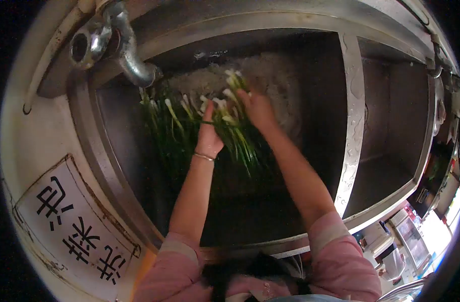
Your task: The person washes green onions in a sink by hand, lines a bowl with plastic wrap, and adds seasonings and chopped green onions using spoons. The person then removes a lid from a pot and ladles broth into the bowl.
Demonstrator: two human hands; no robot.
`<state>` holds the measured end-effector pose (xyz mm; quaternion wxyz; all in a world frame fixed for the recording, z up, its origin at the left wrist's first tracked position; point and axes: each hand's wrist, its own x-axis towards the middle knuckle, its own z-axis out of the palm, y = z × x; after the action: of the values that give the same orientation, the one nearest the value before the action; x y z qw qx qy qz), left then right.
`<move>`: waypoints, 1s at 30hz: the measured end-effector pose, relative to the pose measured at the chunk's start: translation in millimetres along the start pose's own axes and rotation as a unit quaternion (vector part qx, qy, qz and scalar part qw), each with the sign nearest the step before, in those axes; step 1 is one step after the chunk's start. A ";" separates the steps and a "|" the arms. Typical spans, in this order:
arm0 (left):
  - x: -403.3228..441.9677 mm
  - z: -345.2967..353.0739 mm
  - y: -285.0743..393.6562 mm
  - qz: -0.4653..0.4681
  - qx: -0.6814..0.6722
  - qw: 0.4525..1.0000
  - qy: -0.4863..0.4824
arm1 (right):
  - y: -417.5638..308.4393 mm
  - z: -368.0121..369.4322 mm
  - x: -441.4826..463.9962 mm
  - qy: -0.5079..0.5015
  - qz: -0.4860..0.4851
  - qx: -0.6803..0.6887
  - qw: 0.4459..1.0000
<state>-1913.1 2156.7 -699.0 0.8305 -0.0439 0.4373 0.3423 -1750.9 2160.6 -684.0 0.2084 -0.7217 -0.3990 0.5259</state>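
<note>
Long green scallions with glossy white root ends (pixel 235 133) lay fanned out in or just above the large left-hand basin of dull grey metal (pixel 109 136); how far they touched the murky, brownish water (pixel 285 75) could not be told. The step in hand looked like gathering and sorting them by their white ends. The next move seemed to call for a light, even grip near those ends, since the leaves trailed loose and could tangle or bruise.

The bare left hand (pixel 208 137) had its thumb raised against the stalks; its fingers were hidden, so how tightly they closed could not be told. The bare right hand (pixel 259 109), slightly blurred, pinched a few stalks near their pale tips.

The stems were slim and smooth, the bulbs small and rounded. A thin silvery bangle (pixel 204 157) circled the left wrist. Beyond hung a curved, shiny metal spout (pixel 134 65); to the right, a flat metal divider beaded with droplets (pixel 354 110) bordered a second, deep basin (pixel 391 116). A white sign with black brushed characters (pixel 79 226) was fixed at the left.
</note>
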 end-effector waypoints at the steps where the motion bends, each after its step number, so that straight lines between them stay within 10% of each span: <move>1: -8.1 -4.2 8.8 0.012 -0.004 1.000 -0.029 | -14.4 -18.1 -9.5 -0.005 0.037 -0.038 0.999; 4: -21.8 -4.4 10.3 0.022 -0.037 0.999 -0.024 | 37.5 -8.2 -4.3 0.273 -0.062 0.038 0.959; 6: -24.8 0.9 -13.4 0.121 0.148 0.970 0.149 | 62.5 2.2 1.4 0.233 -0.019 -0.004 0.972; 11: 13.4 -16.4 -41.9 0.263 0.480 0.825 0.138 | 32.4 -13.7 -10.0 0.005 0.013 0.065 0.998; 13: 44.9 -29.3 -39.1 0.321 0.569 0.735 0.184 | 40.2 -9.7 4.8 0.043 0.204 0.122 0.970; 15: 54.7 -34.6 -36.8 0.324 0.567 0.725 0.218 | 47.8 19.3 1.4 0.113 0.087 0.029 0.989; 18: 45.5 -22.2 -31.5 0.477 0.682 0.542 0.119 | 50.1 2.2 -0.1 0.101 0.003 -0.101 0.990; 20: 34.5 4.4 -1.0 0.056 0.740 0.644 0.187 | 50.6 -1.5 0.1 0.022 0.032 -0.133 0.990; 22: 50.4 -9.0 0.8 0.069 0.695 0.694 0.174 | 61.2 23.4 2.0 0.290 -0.041 -0.034 0.956; 27: 76.2 -46.7 -9.3 0.108 0.474 0.866 0.115 | 65.6 -5.2 11.5 0.059 -0.027 -0.105 0.992; 29: 54.0 -31.7 2.6 0.124 0.155 0.977 0.071 | 75.3 -9.7 12.6 0.004 0.033 -0.133 0.991; 30: 35.4 -16.1 8.4 0.125 -0.014 0.991 0.046 | 90.0 -0.1 5.3 0.061 0.042 0.139 0.988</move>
<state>-1915.9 2175.8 -733.8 0.7592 -0.0160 0.4725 0.4472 -1718.0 2111.3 -752.0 0.3082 -0.7330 -0.2777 0.5391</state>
